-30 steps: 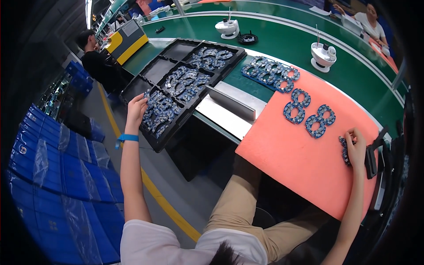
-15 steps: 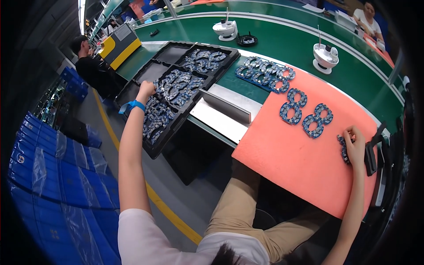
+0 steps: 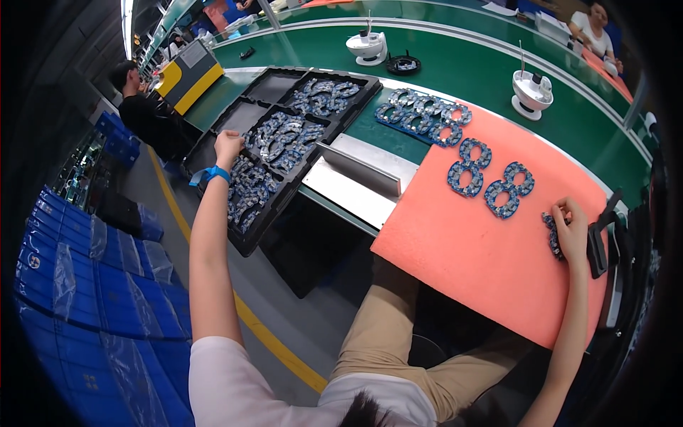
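Observation:
On the orange mat [image 3: 441, 235], my right hand [image 3: 571, 231] grips a dark circuit board [image 3: 551, 237] near the right edge. Two blue figure-eight circuit boards, one [image 3: 469, 168] beside the other [image 3: 509, 190], lie flat to the left of it. Over at the black divided tray [image 3: 333, 135], my left hand [image 3: 228, 146] has its fingers curled together by a divider, next to a heap of circuit boards [image 3: 283, 141]. Whatever those fingers may hold is hidden. A blue wristband [image 3: 213, 174] circles the left wrist. More boards [image 3: 250, 193] fill the tray's nearest compartment.
A row of joined circuit boards [image 3: 420, 117] lies at the mat's far left corner. Between tray and mat stands a metal bracket [image 3: 359, 171]. White devices [image 3: 532, 95] sit on the green conveyor [image 3: 455, 67]. Blue crates [image 3: 78, 299] line the left; people sit farther off.
My left hand has shifted slightly left along the tray, its fingers less tightly balled. My right hand stays on its board. The whole view has moved a little.

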A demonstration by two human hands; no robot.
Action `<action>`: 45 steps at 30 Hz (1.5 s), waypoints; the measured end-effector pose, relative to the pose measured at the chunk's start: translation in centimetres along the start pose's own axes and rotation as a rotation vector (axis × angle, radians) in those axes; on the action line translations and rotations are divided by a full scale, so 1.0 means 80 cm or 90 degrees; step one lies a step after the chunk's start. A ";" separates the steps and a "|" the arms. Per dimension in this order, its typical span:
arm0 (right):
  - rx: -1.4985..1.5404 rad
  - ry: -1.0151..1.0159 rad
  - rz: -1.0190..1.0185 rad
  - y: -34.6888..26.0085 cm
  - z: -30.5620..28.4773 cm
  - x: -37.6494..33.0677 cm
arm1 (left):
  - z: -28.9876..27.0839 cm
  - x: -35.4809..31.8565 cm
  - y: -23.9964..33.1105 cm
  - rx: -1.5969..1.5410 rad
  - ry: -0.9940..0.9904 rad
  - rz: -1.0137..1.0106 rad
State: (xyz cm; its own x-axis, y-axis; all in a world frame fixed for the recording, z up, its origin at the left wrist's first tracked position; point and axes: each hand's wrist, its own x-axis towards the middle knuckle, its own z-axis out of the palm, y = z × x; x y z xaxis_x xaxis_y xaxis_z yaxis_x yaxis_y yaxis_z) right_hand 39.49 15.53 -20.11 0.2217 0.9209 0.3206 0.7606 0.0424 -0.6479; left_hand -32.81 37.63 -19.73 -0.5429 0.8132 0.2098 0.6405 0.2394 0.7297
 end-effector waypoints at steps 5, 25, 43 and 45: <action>-0.008 0.021 -0.037 0.002 -0.001 -0.001 | 0.003 -0.015 0.012 0.144 0.023 0.128; -0.010 0.016 -0.031 -0.001 -0.002 -0.001 | 0.005 -0.013 -0.005 0.319 -0.012 0.136; 0.268 0.022 0.103 0.026 0.000 0.012 | -0.026 -0.289 0.179 -0.334 -0.326 0.260; 0.309 0.016 0.111 0.016 0.001 0.009 | -0.014 -0.363 0.207 -0.410 -0.440 0.245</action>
State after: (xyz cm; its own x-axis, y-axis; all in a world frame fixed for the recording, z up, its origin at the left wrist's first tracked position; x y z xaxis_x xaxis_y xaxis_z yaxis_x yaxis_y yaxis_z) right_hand 40.61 16.31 -20.76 0.3387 0.9212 0.1917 0.3411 0.0697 -0.9374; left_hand -7.08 17.38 -13.00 0.2018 0.9516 0.2316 0.1803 -0.2685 0.9463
